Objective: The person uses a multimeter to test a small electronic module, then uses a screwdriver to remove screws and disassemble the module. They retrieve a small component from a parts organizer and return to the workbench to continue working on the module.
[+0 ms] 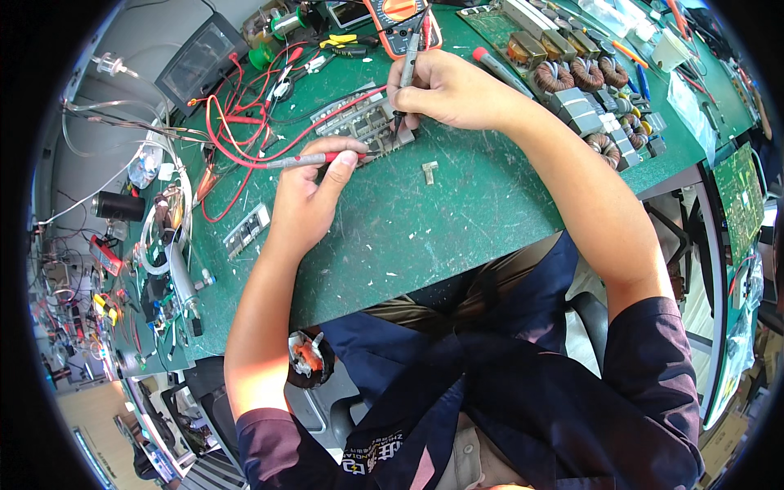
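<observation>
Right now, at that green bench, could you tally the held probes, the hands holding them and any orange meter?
Probes: 2 (red-and-grey probe, grey-and-black probe)
Hands: 2 (left hand, right hand)
Orange meter: 1
Total: 5

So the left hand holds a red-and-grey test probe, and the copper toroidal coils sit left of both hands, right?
Not quite: the head view shows the copper toroidal coils right of both the left hand and the right hand. The left hand does hold a red-and-grey test probe.
</observation>
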Motion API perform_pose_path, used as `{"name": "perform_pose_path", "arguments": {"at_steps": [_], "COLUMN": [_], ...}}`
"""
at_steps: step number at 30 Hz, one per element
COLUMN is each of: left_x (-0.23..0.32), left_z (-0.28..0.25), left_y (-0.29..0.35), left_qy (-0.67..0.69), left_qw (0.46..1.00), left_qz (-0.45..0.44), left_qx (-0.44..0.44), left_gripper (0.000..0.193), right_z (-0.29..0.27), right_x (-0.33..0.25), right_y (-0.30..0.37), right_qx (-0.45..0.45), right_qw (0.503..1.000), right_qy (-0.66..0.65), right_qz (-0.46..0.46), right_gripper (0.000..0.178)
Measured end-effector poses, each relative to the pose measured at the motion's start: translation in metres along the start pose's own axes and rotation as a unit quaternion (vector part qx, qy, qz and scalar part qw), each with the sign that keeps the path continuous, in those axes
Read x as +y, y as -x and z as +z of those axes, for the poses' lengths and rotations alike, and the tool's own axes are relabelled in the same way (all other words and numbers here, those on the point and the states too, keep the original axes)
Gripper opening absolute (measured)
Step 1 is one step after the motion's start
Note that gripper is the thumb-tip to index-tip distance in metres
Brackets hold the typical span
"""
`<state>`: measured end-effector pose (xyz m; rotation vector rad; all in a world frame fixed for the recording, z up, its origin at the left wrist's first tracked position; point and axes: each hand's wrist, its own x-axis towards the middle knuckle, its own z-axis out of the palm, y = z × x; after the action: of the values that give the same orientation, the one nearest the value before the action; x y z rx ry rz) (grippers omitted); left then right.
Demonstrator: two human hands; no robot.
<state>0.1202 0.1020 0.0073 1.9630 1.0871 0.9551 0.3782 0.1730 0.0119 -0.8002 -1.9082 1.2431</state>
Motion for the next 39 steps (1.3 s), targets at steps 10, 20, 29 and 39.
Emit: {"name": "perform_pose_path", "arguments": {"at_steps": [10,20,29,39], "left_x": [0.0014,0.0021,0.0018,0.0016], "left_z": [-0.0008,-0.0013,-0.0018,-0.0035], "left_y": [-0.0002,-0.0009,-0.0016,-0.0005], "left_qy": [-0.022,-0.026,-0.026,-0.023], "left_qw": [1.000,0.999,0.999,0.999], "left_qz": [0.021,0.023,0.026,0.021], "left_qx": [-0.003,-0.005,-0.005,-0.010], "left_gripper": [0.022,0.022,0.021,0.023], "right_z": [0.0006,0.0004,0.0003,0.0012], "right_x": [-0.0009,-0.0017,-0.0009,-0.0009], "right_y": [-0.0001,0.0000,-0.0006,-0.0007], "right_qx": [0.011,0.016,0.014,0.015], "right_qw": [1.000,1.000,1.000,1.000], "right_qy": [-0.021,-0.008,-0.006,-0.014], "right_qz": [-0.007,-0.011,-0.005,-0.007], "right_gripper": [0.017,0.017,0.018,0.017]}}
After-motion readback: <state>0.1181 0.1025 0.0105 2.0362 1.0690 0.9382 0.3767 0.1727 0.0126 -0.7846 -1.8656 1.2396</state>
